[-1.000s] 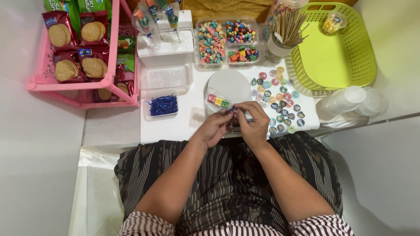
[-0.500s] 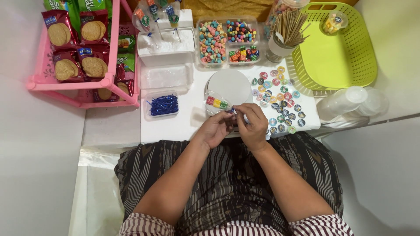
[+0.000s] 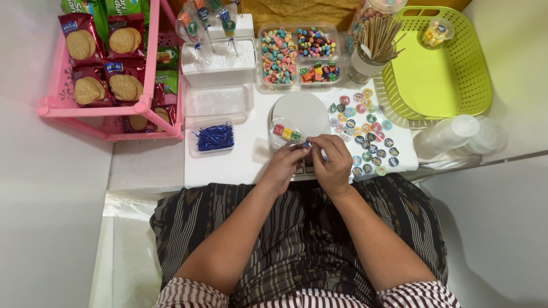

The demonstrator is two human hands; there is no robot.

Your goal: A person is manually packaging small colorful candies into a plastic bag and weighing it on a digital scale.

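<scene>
As before, both hands [image 3: 311, 159] still pinching clear candy bag [image 3: 287, 133], unmoved

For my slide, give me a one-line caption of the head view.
Both hands, left and right, pinch a small candy bag on a white table, beside round stickers.

Single head-worn view, looking steeply down from above the person's lap onto the white table [image 3: 228, 165], facing its far edge. Moderately close: both forearms, the whole tabletop and floor on either side fit.
</scene>
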